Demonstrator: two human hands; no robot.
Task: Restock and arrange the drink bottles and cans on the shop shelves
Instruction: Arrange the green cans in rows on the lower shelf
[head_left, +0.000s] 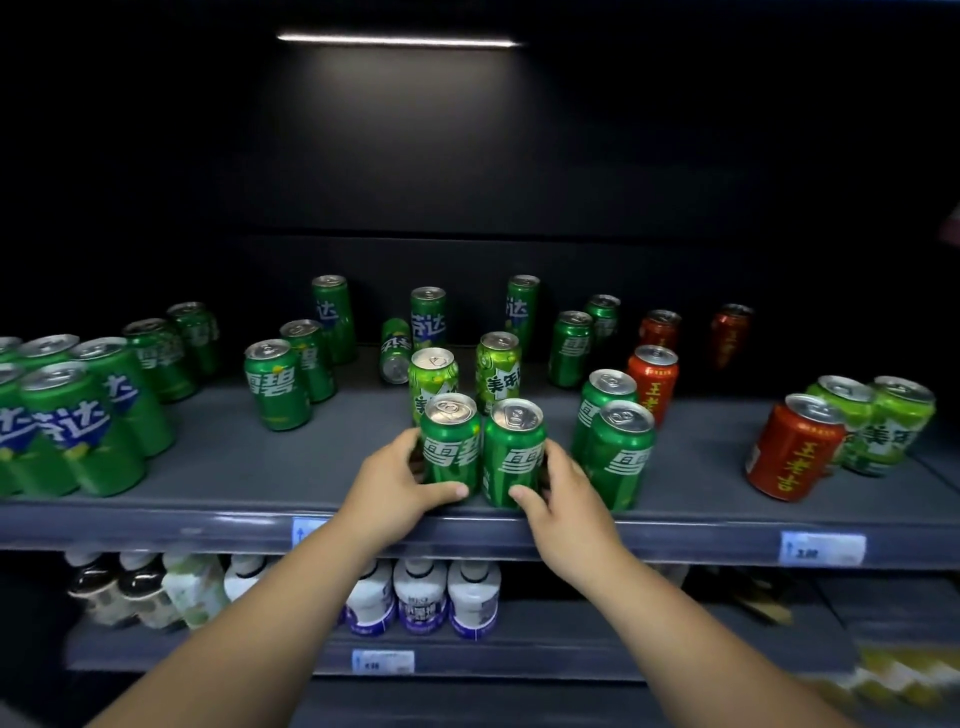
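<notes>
Arranging step; my left hand (395, 480) grip wraps one dark green aluminium can (450, 441); right hand (563, 493) grip wraps its twin can (514, 457) on the grey shelf (234, 467); next, I'd square both to the front edge.

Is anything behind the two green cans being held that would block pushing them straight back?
Yes. Two lime-green cans stand directly behind the held pair, gripped by the left hand and right hand. A tipped can lies farther back.

A thin white strip light (399, 41) overhead dimly lights the dark shelf bay, glinting off silver can tops (517, 414), while wide-angle distortion bends the edges and the lower right corner blurs.
</notes>
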